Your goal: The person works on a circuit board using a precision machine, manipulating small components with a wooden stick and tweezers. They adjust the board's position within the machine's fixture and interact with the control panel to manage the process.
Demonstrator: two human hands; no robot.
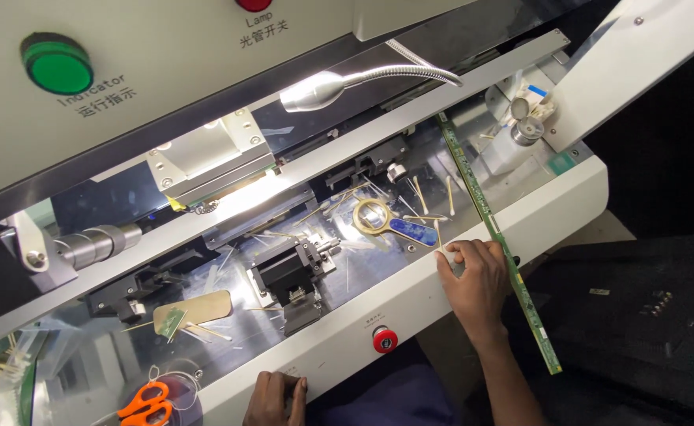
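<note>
The right hand (473, 276) rests on the machine's white front ledge (410, 304), fingers curled, pinching a thin stick (438, 234) at its twelve o'clock. A long green circuit strip (495, 229) touches it at three o'clock. The left hand (274, 398), fingers folded, grips the ledge's lower edge at seven o'clock, beside orange scissors (145, 402).

By the right hand (473, 278) lie a glossy mirror-like metal bed (378, 264), thin wooden sticks (419, 194) and a brass-rimmed magnifier (372, 214); the left hand (274, 398) rests on smooth white painted casing (339, 335).
</note>
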